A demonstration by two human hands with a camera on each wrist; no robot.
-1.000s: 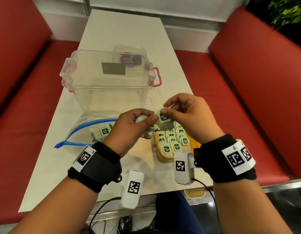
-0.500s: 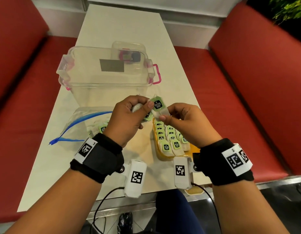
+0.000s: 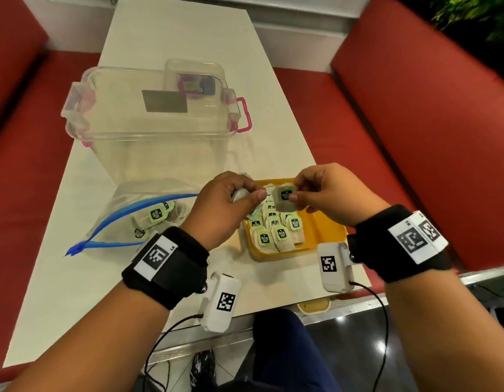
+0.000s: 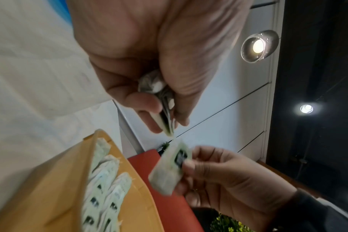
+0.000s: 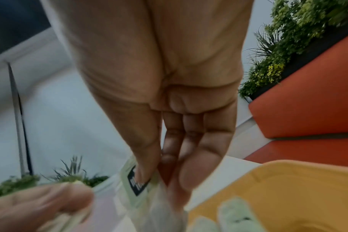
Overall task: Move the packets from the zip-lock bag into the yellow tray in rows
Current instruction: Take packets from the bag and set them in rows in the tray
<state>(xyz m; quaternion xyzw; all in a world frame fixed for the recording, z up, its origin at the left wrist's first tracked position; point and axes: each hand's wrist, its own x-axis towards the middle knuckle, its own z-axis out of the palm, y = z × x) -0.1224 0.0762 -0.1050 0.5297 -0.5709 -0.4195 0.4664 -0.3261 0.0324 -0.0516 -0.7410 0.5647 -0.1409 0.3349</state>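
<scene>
Right hand (image 3: 327,193): thumb and fingers pinch one packet (image 3: 284,198) by its top, above the tray (image 3: 324,230).
Left hand (image 3: 228,207): curled around a small bunch of packets (image 4: 163,106).
Handling: probably light, soft, easy to crush; hold at the tag edge.
Tray: rows fill its left part.
Bag (image 3: 126,219): left of tray, some packets inside.
Box (image 3: 149,128): behind, not in the way.

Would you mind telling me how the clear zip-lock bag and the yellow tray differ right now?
The clear zip-lock bag is soft, see-through plastic with a blue seal; the yellow tray is rigid and opaque. The bag's few green-labelled packets lie jumbled, while the tray's packets overlap in rows. The bag lies left of the tray. Both rest on the white table.
</scene>
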